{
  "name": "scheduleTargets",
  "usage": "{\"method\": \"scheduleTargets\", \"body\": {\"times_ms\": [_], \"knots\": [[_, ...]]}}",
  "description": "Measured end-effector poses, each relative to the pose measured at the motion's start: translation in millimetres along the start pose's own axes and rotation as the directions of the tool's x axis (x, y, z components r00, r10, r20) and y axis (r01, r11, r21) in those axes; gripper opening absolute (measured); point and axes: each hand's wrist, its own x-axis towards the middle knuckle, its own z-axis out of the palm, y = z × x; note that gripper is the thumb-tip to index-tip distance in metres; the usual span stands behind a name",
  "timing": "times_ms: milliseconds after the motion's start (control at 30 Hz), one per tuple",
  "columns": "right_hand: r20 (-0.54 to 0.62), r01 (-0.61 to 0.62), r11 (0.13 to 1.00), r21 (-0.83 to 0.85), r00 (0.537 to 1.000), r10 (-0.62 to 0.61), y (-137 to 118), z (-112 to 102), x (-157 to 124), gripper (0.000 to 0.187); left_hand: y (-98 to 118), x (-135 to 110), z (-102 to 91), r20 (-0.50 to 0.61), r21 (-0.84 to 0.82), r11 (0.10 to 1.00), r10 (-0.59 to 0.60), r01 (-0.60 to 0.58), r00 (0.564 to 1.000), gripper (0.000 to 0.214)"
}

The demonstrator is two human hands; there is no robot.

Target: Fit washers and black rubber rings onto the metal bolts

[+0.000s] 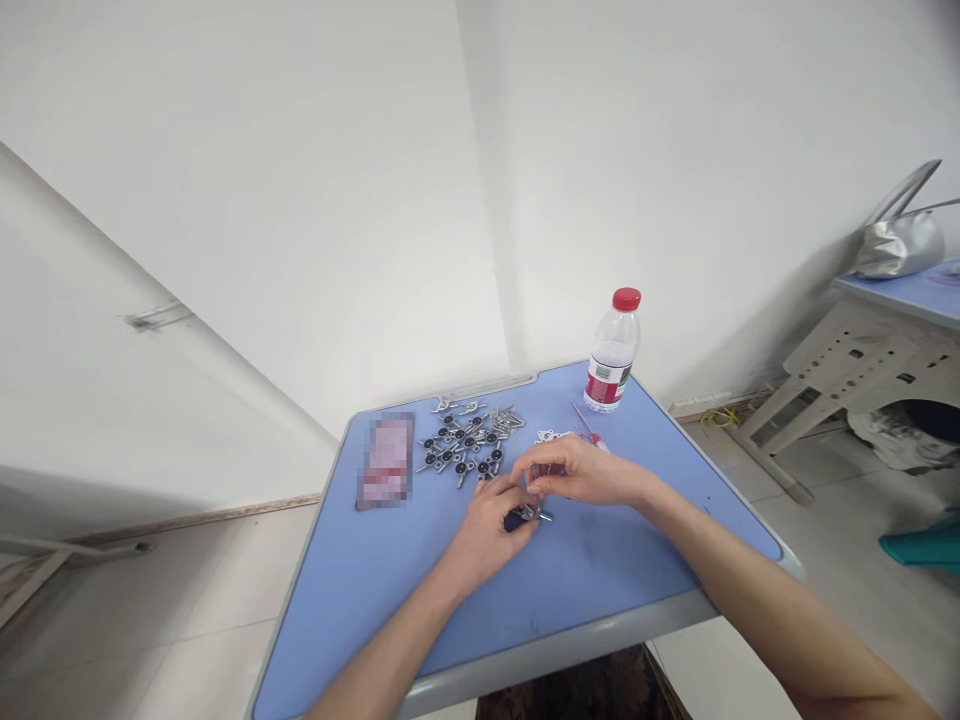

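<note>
We find both hands low over the blue table (570, 600), close together near its middle. The left hand (491, 530) is curled, with its fingers and thumb closed around a small fitting (523, 517) that has a dark body and a metal end. The right hand (577, 472) reaches across from the right, and its fingertips (534, 482) are gathered at the metal end of the same fitting, next to the fingers of the left hand. We cannot tell from this view whether those fingertips are pinching the metal or only resting on it.

Beyond the hands, a loose pile of metal fittings (469, 442) with black round centres lies on the table, with the pieces overlapping. Just past the right hand are a further small metal piece (550, 437) and a thin screwdriver (592, 435) with a red handle. A plastic water bottle (613, 350) with a red cap stands upright near the far edge of the table. To the left of the pile lies a flat rectangular item (386, 460), too heavily blurred for us to identify.

Off the table to the right, a second blue-topped table (907, 297) carries a silver bag (898, 247). A yellow cable (718, 418) lies on the floor near the wall.
</note>
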Motion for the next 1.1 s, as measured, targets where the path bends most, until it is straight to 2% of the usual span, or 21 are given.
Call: {"method": "scheduleTargets", "body": {"times_ms": [233, 533, 667, 767, 900, 1100], "knots": [[0.021, -0.04, 0.998, -0.039, 0.999, 0.041, -5.7, -1.9, -0.1, 0.019, -1.4, -3.0, -1.7, 0.001, 0.013, 1.0, 0.01, -0.01, 1.0, 0.018], [0.039, -0.054, 0.988, -0.143, 0.997, 0.06, -10.0, -10.2, -4.6, 0.016, -0.4, -0.9, -3.6, 0.022, -0.007, 1.0, 0.029, -0.029, 0.999, 0.008], [0.0, -0.089, 0.976, -0.199, 0.996, 0.091, -10.4, -9.6, -3.6, 0.012, 0.8, -0.6, -3.5, 0.026, 0.005, 1.0, 0.028, -0.029, 0.999, 0.008], [-0.047, -0.129, 0.955, -0.269, 0.992, 0.121, -7.8, -6.6, -3.3, 0.01, 1.9, -0.7, -2.5, 0.016, 0.01, 1.0, 0.021, -0.022, 1.0, 0.007], [-0.101, -0.192, 0.898, -0.395, 0.981, 0.165, -5.4, -2.7, -4.1, 0.015, 2.5, -1.1, -0.5, 0.0, 0.019, 1.0, -0.003, 0.003, 1.0, 0.005], [-0.106, -0.128, 0.827, -0.547, 0.991, 0.084, -6.5, 1.4, -4.5, 0.022, 3.4, -0.9, 0.2, -0.002, 0.046, 0.999, -0.017, 0.017, 1.0, 0.003]]}}
